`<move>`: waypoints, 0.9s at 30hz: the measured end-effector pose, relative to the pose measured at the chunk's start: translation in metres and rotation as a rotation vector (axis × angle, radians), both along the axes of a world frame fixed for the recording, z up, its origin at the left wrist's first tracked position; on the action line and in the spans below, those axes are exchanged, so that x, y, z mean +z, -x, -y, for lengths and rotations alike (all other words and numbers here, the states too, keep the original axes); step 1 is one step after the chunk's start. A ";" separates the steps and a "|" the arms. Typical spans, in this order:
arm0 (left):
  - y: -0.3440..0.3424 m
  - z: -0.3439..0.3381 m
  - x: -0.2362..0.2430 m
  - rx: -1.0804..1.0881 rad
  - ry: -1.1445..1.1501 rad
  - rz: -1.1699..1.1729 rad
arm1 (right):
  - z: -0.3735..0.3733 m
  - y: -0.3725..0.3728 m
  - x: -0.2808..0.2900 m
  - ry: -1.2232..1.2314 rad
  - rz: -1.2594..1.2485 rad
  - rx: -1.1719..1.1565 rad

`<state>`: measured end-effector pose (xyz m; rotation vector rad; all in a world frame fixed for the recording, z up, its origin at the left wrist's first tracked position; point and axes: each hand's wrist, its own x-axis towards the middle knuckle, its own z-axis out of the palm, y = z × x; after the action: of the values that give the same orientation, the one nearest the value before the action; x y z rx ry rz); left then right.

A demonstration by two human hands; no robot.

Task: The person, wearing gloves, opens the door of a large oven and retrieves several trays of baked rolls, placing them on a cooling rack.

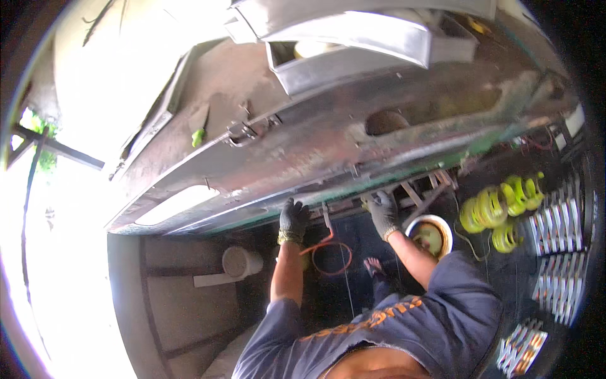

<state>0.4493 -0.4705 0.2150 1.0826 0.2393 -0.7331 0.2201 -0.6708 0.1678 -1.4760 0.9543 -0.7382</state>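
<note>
Both my hands wear dark grey gloves and reach forward to the near edge of a long, stained metal counter [303, 158]. My left hand [293, 221] is at that edge, fingers extended and thumb apart, with nothing visible in it. Farther right, my right hand [382, 215] is at the same edge with its fingers apart; whether its fingertips touch the metal is hard to see. Between the hands a short metal pipe [327, 216] hangs below the edge, joined to an orange hose [332, 258] that loops over the dark floor.
Metal trays [353, 71] sit on the counter's far side, near a green-handled tool [198, 136]. A white bucket with brown contents [450, 237] stands by my right forearm. Several yellow-green gas cylinders [486, 211] and slatted racks [558, 224] are at right, another pail [243, 262] at left.
</note>
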 end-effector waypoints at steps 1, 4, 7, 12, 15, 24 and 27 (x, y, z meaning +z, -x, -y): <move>0.010 -0.020 -0.014 -0.058 -0.097 0.051 | -0.009 0.026 -0.015 0.080 -0.041 0.000; 0.061 -0.121 -0.081 -0.302 -0.485 0.259 | -0.047 0.133 -0.039 0.101 -0.493 -0.011; 0.136 -0.245 -0.152 -0.745 -0.820 0.353 | -0.094 0.251 -0.060 0.120 -0.441 -0.107; 0.288 -0.391 -0.137 -1.352 -1.096 0.750 | -0.140 0.397 -0.080 0.016 -0.834 -0.238; 0.342 -0.541 -0.184 -1.443 -1.223 0.981 | -0.112 0.345 -0.043 -0.199 -0.599 -0.212; 0.449 -0.555 -0.133 -0.625 -1.500 -0.061 | -0.074 -0.073 0.295 0.858 0.389 0.308; 0.479 -0.506 -0.145 0.557 -0.973 -0.452 | -0.092 -0.138 0.381 1.439 0.493 0.154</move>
<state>-0.0292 0.0359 0.0704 1.6366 1.3293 -0.3158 0.3584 -0.5790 0.5491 -2.3108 -0.2465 -1.7365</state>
